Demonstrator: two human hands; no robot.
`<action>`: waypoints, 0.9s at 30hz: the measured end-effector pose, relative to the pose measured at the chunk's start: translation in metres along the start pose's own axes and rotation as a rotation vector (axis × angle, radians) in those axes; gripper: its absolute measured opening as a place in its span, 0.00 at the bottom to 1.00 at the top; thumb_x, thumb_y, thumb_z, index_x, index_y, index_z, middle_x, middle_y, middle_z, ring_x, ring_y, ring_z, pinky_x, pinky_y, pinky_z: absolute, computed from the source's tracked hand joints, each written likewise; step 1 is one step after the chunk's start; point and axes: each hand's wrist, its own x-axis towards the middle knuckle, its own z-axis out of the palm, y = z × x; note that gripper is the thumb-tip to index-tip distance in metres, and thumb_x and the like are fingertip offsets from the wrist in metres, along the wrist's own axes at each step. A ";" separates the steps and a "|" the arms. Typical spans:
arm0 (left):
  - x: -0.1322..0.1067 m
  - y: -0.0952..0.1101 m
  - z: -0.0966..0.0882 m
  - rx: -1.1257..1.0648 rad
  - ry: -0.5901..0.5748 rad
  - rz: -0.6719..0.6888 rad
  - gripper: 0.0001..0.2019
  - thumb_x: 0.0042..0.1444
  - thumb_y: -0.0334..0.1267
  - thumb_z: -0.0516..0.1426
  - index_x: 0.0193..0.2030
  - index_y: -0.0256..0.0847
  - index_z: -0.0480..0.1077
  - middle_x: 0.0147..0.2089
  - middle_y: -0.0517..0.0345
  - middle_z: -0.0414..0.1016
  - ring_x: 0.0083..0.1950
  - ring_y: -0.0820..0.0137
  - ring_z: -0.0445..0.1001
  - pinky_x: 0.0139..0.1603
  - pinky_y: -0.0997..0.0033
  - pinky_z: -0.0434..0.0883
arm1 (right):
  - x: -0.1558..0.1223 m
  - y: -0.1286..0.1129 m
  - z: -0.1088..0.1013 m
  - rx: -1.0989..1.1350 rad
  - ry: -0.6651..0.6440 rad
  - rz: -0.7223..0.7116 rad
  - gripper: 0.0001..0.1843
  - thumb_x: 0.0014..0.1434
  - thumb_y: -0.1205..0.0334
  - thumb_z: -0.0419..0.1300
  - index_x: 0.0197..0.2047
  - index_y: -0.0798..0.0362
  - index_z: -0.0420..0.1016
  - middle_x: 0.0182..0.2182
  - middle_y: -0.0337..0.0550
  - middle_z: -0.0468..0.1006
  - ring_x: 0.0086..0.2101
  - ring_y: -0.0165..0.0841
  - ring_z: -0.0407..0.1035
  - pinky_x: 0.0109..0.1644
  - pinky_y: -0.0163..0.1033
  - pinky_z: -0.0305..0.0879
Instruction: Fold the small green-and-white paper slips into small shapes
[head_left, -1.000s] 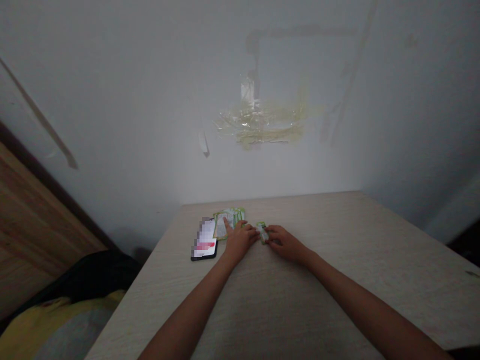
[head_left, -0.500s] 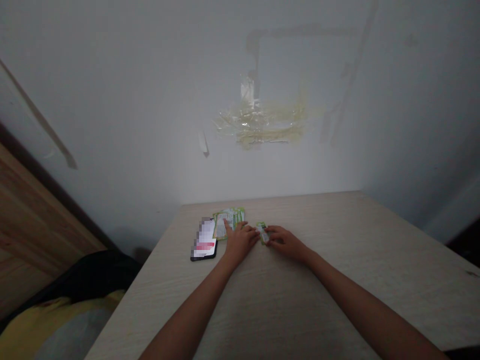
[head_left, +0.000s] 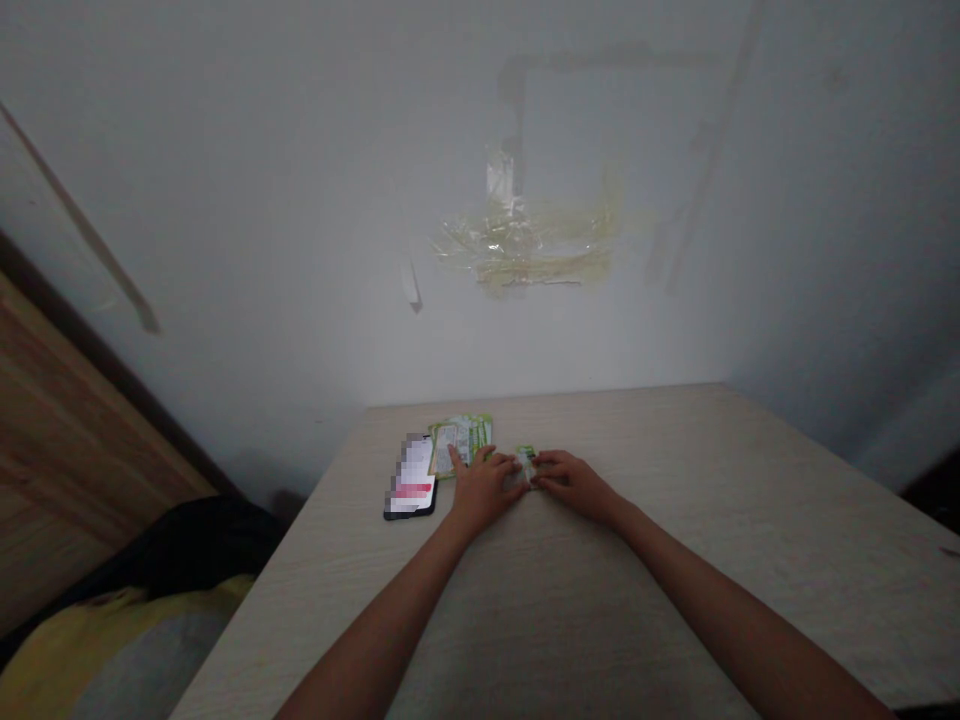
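A small green-and-white printed packet or card (head_left: 526, 455) lies on the table between my two hands, partly covered by the fingers. My left hand (head_left: 486, 490) is palm down with its fingers spread, the thumb and fingertips touching the packet's left side. At the right edge of the packet, the fingers and thumb of my right hand (head_left: 576, 485) are closed on it. Just beyond my left hand lies a fanned pile of similar green-and-white printed pieces (head_left: 452, 440). One left finger reaches onto the pile's near edge.
A phone (head_left: 411, 480) with a lit, blurred screen lies left of the pile. The pale wood-grain table (head_left: 555, 620) meets a grey wall (head_left: 300, 200) with tape remnants (head_left: 525, 240). Yellow-and-grey cloth (head_left: 142, 650) and a wooden panel (head_left: 45, 430) are at the left.
My left thumb and fingers have moved slightly right, covering more of the small packet. The view has shifted a little; the pile and phone keep their places on the table.
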 end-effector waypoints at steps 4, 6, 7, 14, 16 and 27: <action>-0.002 0.000 0.002 0.013 0.026 -0.012 0.15 0.56 0.55 0.56 0.48 0.60 0.73 0.55 0.61 0.75 0.65 0.50 0.58 0.58 0.21 0.21 | 0.000 0.000 0.001 -0.006 0.002 -0.006 0.09 0.60 0.58 0.60 0.40 0.45 0.82 0.52 0.46 0.73 0.53 0.37 0.67 0.61 0.47 0.60; -0.002 0.000 0.003 0.022 0.038 -0.010 0.15 0.56 0.55 0.56 0.48 0.61 0.73 0.55 0.62 0.75 0.65 0.49 0.57 0.57 0.21 0.21 | 0.001 0.002 0.003 -0.033 0.021 -0.002 0.09 0.60 0.59 0.60 0.40 0.47 0.82 0.53 0.48 0.72 0.53 0.38 0.66 0.61 0.47 0.59; -0.002 0.000 0.004 0.025 0.042 -0.011 0.15 0.57 0.55 0.56 0.48 0.61 0.73 0.55 0.63 0.75 0.65 0.49 0.58 0.57 0.20 0.21 | 0.002 0.004 0.004 -0.051 0.039 0.001 0.09 0.60 0.59 0.60 0.39 0.47 0.82 0.54 0.49 0.71 0.54 0.38 0.65 0.62 0.48 0.59; -0.003 0.000 0.005 0.038 0.034 -0.023 0.16 0.56 0.56 0.55 0.49 0.61 0.73 0.56 0.62 0.74 0.65 0.47 0.57 0.56 0.18 0.24 | 0.010 0.017 0.014 -0.132 0.098 0.009 0.09 0.58 0.59 0.62 0.40 0.48 0.83 0.54 0.51 0.70 0.55 0.41 0.63 0.60 0.51 0.60; -0.003 0.000 0.004 0.035 0.024 -0.024 0.16 0.56 0.56 0.56 0.50 0.61 0.73 0.57 0.62 0.74 0.65 0.47 0.57 0.56 0.18 0.24 | 0.013 0.018 0.015 -0.153 0.119 0.014 0.08 0.57 0.60 0.63 0.39 0.48 0.83 0.53 0.52 0.70 0.54 0.42 0.63 0.60 0.51 0.59; -0.001 0.001 0.002 0.044 -0.005 -0.033 0.16 0.56 0.57 0.55 0.50 0.63 0.72 0.57 0.66 0.73 0.67 0.48 0.56 0.57 0.18 0.25 | 0.020 0.021 0.018 -0.249 0.142 0.081 0.10 0.59 0.62 0.61 0.41 0.52 0.83 0.51 0.55 0.72 0.53 0.43 0.64 0.59 0.50 0.61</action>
